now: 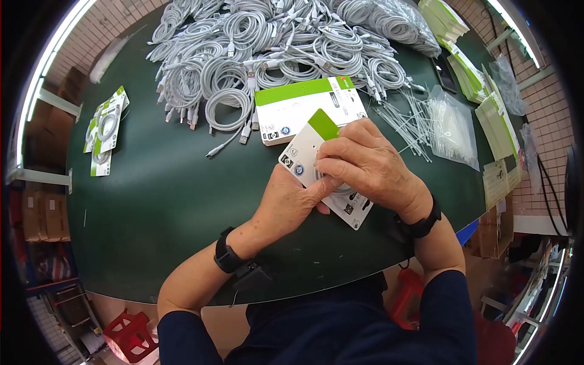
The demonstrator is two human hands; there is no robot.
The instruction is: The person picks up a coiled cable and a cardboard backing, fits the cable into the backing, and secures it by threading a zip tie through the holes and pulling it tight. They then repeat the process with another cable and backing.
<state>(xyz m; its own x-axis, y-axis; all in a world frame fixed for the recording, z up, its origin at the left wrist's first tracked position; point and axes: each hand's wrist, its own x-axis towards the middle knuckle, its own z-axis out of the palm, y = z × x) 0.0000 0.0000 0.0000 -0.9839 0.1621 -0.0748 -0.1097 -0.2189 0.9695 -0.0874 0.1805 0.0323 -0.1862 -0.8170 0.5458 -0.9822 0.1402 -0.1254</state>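
Note:
Above the green table (182, 243), my left hand (291, 199) grips a white and green packaging card (298, 150) from its lower left side, thumb on its face. The card is tilted. My right hand (371, 161) lies over its right part, fingers bent and pinched at a coiled white cable (342, 190) on the card. The fingers hide most of the coil, and I cannot make out whether a tie is between them. Just beyond my hands lies a stack of similar cards (286, 112).
A big heap of coiled white cables (243, 36) covers the far side. Carded cables (104, 131) lie at the left. White zip ties (404, 125) are loose beside a bag of zip ties (453, 131). More green and white cards (496, 115) and a phone (445, 74) lie along the right edge.

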